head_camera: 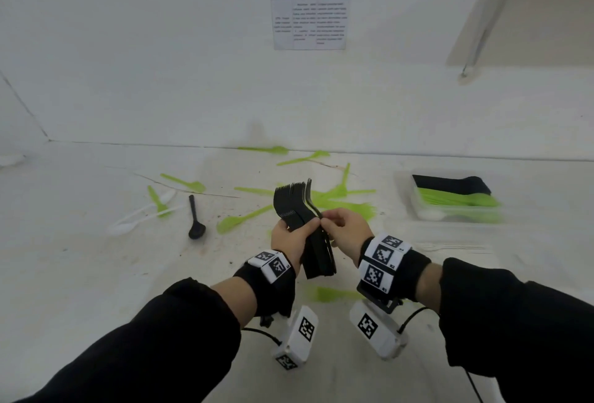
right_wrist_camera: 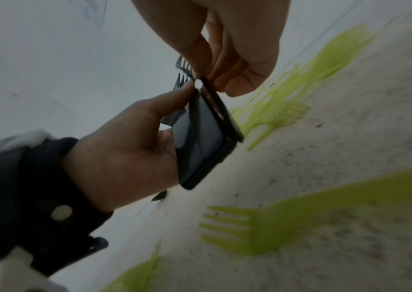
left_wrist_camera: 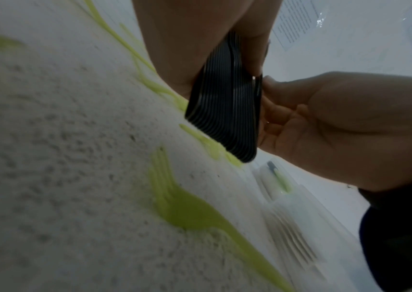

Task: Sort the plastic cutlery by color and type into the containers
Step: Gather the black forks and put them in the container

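- Gripping a thick stack of black plastic forks (head_camera: 305,226), tines up, the left hand (head_camera: 287,238) was wrapped round the handles above the white speckled table (head_camera: 96,274).
- Right hand (head_camera: 345,232) pinched the outermost black fork at the stack's edge, pressing or peeling, couldn't tell which.
- Risk: stack looked fanned and uneven, so a loose squeeze could let forks slide out onto the scattered lime-green plastic forks (head_camera: 340,200) just below.
- Clear plastic container (head_camera: 405,177) with black and green cutlery sat to the right, near the wall; open table lay between it and the hands.
- Black plastic spoon (head_camera: 195,219) lay apart, left.
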The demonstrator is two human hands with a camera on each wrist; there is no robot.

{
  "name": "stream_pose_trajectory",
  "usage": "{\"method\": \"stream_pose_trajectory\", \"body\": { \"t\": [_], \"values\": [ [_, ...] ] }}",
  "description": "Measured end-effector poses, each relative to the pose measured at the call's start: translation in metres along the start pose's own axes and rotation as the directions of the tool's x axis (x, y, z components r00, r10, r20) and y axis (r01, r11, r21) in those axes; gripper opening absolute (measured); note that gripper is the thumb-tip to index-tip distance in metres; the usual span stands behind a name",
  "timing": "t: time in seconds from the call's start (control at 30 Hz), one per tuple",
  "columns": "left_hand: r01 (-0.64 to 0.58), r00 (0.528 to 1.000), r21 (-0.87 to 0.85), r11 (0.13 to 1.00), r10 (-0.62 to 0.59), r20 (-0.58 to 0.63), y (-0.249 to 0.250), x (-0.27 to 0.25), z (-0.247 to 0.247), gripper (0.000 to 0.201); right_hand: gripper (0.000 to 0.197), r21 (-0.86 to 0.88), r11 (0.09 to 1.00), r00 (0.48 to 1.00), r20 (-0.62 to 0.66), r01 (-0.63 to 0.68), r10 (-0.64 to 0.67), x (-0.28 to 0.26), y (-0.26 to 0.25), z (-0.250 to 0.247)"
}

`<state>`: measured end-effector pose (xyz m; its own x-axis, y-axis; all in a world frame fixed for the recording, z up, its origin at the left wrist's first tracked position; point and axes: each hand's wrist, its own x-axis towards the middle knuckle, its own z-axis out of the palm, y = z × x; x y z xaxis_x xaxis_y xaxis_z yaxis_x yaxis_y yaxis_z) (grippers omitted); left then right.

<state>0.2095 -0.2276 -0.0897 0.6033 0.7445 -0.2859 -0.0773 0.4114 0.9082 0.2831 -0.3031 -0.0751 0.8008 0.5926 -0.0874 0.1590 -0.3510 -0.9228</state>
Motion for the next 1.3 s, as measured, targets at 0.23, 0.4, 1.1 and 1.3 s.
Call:
{"method": "stream_pose_trajectory", "body": {
  "t": [0.23, 0.4, 1.1, 1.3],
  "values": [
    [0.007, 0.994, 0.063, 0.998, -0.013, 0.106, -0.011, -0.013, 0.018, 0.014, 0.013, 0.082, 0.994, 0.995, 0.077, -0.068, 0.062, -0.008, 0.002, -0.032],
    [-0.037, 0.988, 0.139, 0.990, 0.015, 0.157, -0.006, -0.018, 0.028, 0.025, 0.022, 0.031, 0.994, 0.987, 0.132, -0.102, 0.097, -0.010, -0.008, -0.049],
    [-0.010, 0.767, 0.059, 0.998, -0.030, 0.641, 0.005, -0.066, 0.144, 0.094, 0.046, -0.443, 0.887, 0.985, 0.157, 0.134, -0.070, -0.023, -0.026, -0.179],
    [-0.186, 0.765, 0.148, 0.971, 0.049, 0.642, -0.005, -0.064, 0.163, 0.082, 0.050, -0.550, 0.813, 0.981, 0.141, 0.189, -0.133, -0.017, -0.028, -0.211]
  ]
}}
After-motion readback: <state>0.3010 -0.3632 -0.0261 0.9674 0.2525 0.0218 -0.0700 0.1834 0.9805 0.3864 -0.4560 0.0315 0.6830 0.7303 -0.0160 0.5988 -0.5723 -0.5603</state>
